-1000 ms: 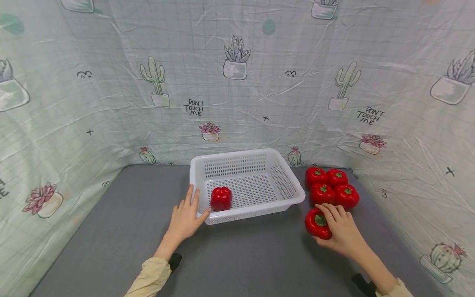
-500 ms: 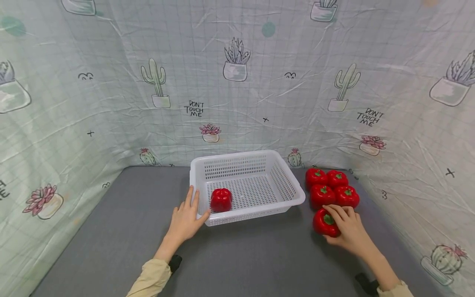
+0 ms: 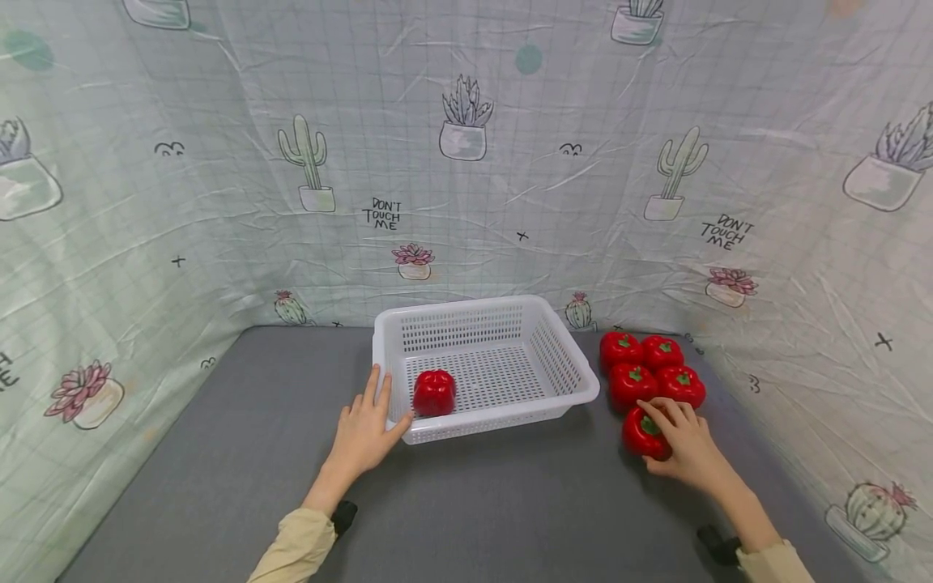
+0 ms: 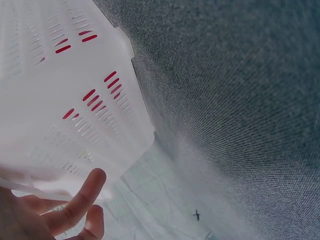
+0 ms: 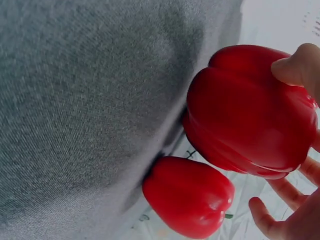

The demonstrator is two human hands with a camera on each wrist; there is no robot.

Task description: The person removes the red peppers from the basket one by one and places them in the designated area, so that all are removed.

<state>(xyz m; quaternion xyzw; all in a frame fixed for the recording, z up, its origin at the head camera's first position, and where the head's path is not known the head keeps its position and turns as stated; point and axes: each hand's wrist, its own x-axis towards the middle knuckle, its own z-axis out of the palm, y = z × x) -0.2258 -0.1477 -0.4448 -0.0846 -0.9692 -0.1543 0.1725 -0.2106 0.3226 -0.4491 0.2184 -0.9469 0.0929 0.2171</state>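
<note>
My right hand [image 3: 688, 449] holds a glossy red bell pepper [image 3: 641, 435] with a green stem, thumb on the near side and fingers over the far side. In the right wrist view this held pepper [image 5: 250, 107] shows large, just beside another bell pepper [image 5: 187, 195]. My left hand [image 3: 364, 427] rests at the near left corner of a white perforated plastic basket [image 3: 496, 414], its fingers spread straight along the rim. One red bell pepper [image 3: 434, 393] lies inside the basket near that corner. Through the basket's slots [image 4: 97, 100] in the left wrist view, red shows.
Several more red bell peppers, such as the front left one [image 3: 632, 387], stand in a tight cluster right of the basket, just beyond my right hand. The grey tabletop [image 3: 496, 510] ends at a patterned cloth backdrop [image 3: 525, 186] behind and on both sides.
My right hand has moved a little to the right with the bell pepper, bringing it close in front of the cluster. My left hand and the basket have stayed put.
</note>
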